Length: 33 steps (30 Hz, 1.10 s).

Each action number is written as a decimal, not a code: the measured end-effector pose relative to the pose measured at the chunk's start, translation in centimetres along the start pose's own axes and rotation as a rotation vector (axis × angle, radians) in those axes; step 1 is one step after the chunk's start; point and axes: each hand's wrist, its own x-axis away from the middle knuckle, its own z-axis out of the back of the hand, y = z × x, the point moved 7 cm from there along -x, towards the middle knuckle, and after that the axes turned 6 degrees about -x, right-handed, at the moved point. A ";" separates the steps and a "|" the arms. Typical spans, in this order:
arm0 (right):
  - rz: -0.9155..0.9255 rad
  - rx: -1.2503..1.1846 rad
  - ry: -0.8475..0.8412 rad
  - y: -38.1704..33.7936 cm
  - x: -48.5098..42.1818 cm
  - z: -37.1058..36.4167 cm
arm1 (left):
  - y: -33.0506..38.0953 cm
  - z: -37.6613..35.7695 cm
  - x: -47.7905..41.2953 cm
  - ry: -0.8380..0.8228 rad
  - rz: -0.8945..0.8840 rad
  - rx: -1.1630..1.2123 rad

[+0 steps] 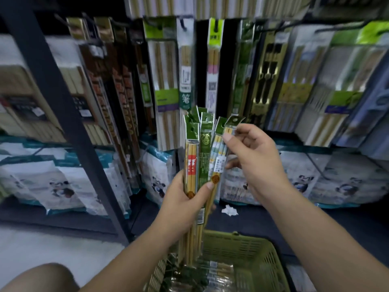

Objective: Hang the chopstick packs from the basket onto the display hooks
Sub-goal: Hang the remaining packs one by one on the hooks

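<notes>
My left hand [185, 199] grips an upright bundle of several green-topped chopstick packs [201, 152] around its middle, above the green plastic basket [252, 249]. My right hand [250, 152] pinches the top of the rightmost pack [230, 126] in that bundle between thumb and fingers, just below its hang hole. More packs [210, 270] lie in the bottom of the basket. Display hooks [183, 25] at the top of the rack carry hanging chopstick packs [185, 76].
A dark metal shelf upright [63, 114] slants down at the left. Bagged goods with panda prints [63, 182] fill the lower shelf. A crumpled white scrap [230, 210] lies on the dark shelf base. A bare knee [40, 277] shows bottom left.
</notes>
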 end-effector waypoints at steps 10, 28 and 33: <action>0.241 0.024 0.109 -10.2 -6.5 -0.8 | 8.4 -0.4 -7.6 0.047 -0.237 -0.058; 0.314 0.101 0.220 -12.7 -10.5 -0.4 | 8.7 0.8 -8.7 0.041 -0.217 0.125; 0.306 0.088 0.228 -12.7 -10.9 -0.5 | 8.5 0.7 -8.7 0.040 -0.197 0.121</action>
